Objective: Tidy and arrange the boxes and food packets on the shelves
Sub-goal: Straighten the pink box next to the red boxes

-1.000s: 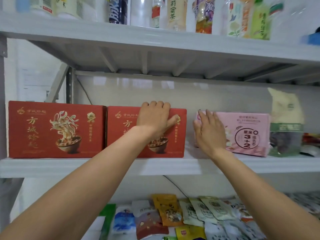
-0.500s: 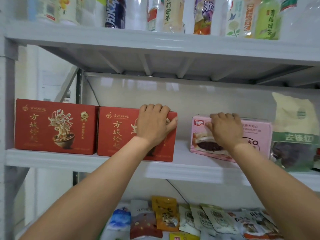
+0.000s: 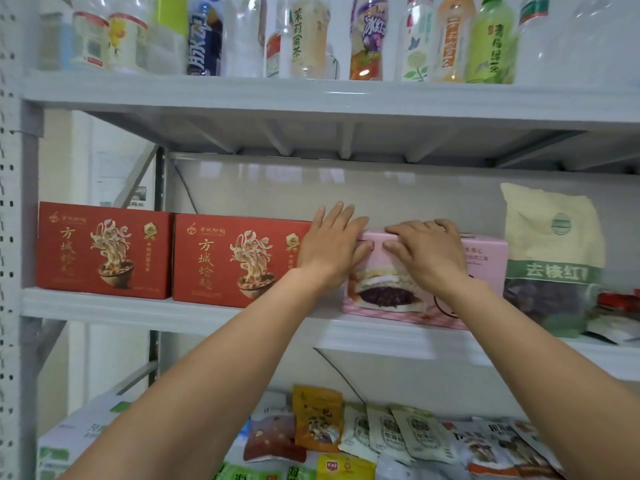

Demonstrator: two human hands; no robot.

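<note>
**A:** What stands on the middle shelf, counting from its left end?

**B:** Three boxes and one pouch. The left red box sits near the left end. The second red box is set against it. The pink box is right of mid-shelf, at the front edge. A tall tan-and-green pouch stands just beside it.

**A:** And the hands?

**B:** Two. The left hand is flat, fingers straight and together, laid at the pink box's left end. The right hand grips that box, fingers curled over its top front edge and thumb on its face.

**A:** Any room to move?

**B:** There is open space above all three boxes, up to the top shelf.

**A:** What is hard to make out?

**B:** The left hand covers the join, so I cannot tell whether the second red box and the pink box touch. The bottles up top are cut off at the necks. The food packets on the lower shelf overlap, perhaps a dozen. Something red at the middle shelf's right end is cropped.
</note>
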